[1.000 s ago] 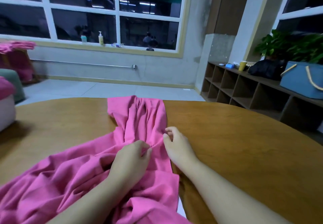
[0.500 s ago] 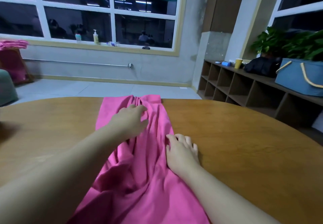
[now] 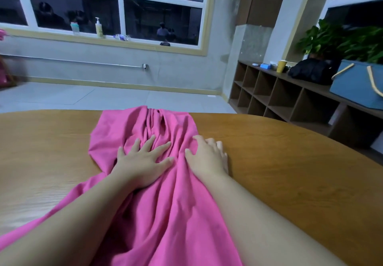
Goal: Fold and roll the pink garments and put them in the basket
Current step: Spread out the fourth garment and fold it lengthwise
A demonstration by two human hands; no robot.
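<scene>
Garment (image 3: 165,193): pink, lies lengthwise on the table (image 3: 290,172), running from the 6 o'clock edge of frame up to the table's far edge at 12. Heavily creased, long folds bunched down its middle. Far end spreads flat; a corner sticks out toward 10. Near end fans out toward 7–8.

Left hand (image 3: 143,162): flat on the cloth, fingers spread and straight, pointing toward 1. Palm down, pressing, holding nothing.

Right hand (image 3: 207,158): at 3 o'clock of the left, on the garment's right edge. Palm down, fingers slightly bent, thumb on the cloth, outer fingers over the edge onto bare wood. No pinch visible. Hands apart, a ridge of folds between them.

Both forearms come in from 6, lying over the cloth.

Farther out: basket (image 3: 356,87), blue with tan handles, at 2 o'clock on a cubby shelf (image 3: 279,99), well apart from the table. Black bag (image 3: 310,73) and yellow cup (image 3: 281,66) just left of it, plants (image 3: 342,41) behind. Window (image 3: 116,8) at 11–12, pump bottle (image 3: 99,28) on its sill. More pink fabric (image 3: 4,75) at 9, cut off by the frame.
</scene>
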